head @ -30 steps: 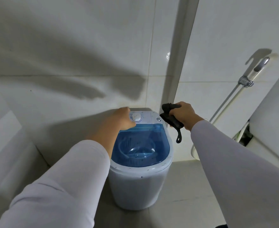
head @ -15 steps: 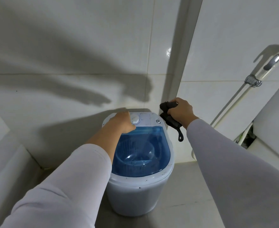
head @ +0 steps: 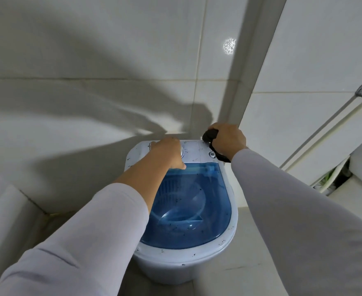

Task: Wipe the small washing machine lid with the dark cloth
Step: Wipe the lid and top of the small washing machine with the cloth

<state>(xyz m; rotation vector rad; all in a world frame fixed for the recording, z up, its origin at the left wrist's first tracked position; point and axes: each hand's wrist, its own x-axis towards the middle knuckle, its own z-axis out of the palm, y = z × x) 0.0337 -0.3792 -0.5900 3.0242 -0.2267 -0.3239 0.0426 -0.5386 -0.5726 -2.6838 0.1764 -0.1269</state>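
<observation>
Blue, see-through plastic forms the washing machine lid [head: 191, 207], closed over a bare tub on the floor in the tiled corner. My left hand [head: 169, 153] rests curled on the white control panel [head: 191, 151], holding nothing; my right hand [head: 229, 141] grips the dark cloth [head: 211, 134] over the machine's back right edge.

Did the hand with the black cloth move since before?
Yes. The right hand gripping the dark cloth has slid left, from beside the washing machine to over its back right corner.

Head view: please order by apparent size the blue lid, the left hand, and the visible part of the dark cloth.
1. blue lid, clearly largest
2. left hand
3. dark cloth, mostly hidden inside the right hand
</observation>
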